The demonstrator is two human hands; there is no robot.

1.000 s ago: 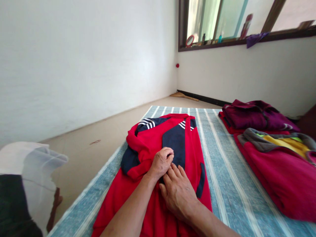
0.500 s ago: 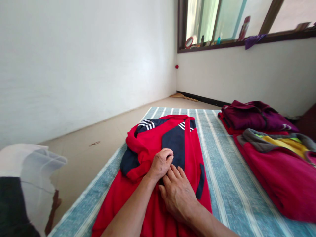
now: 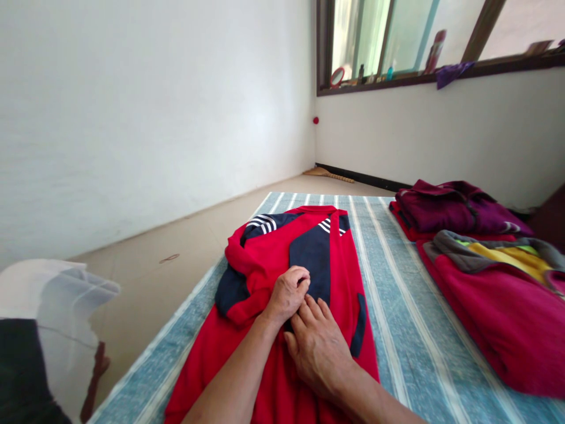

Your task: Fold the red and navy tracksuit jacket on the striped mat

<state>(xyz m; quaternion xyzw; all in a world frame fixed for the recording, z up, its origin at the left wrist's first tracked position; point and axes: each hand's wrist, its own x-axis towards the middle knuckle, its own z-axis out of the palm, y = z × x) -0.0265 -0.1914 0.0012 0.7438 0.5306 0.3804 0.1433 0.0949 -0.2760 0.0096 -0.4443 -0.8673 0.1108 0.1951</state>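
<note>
A red jacket point(image 3: 260, 265) with navy panels and white stripes lies on a blue striped bedsheet point(image 3: 388, 282), one sleeve bent across its left side. Over the navy panel, my left hand point(image 3: 289, 288) is closed with curled fingers at the jacket's fabric; the exact bit pinched is hidden. Just below and to the right, my right hand point(image 3: 320, 344) rests palm down on the same jacket, fingers stretched out and close to the left hand's fingers.
On the right lie folded clothes: a purple jacket point(image 3: 454, 209) and a crimson garment point(image 3: 494, 318) with a grey and yellow collar. White translucent fabric point(image 3: 66, 306) shows at the left. A window sill point(image 3: 397, 81) holds bottles and a small mirror.
</note>
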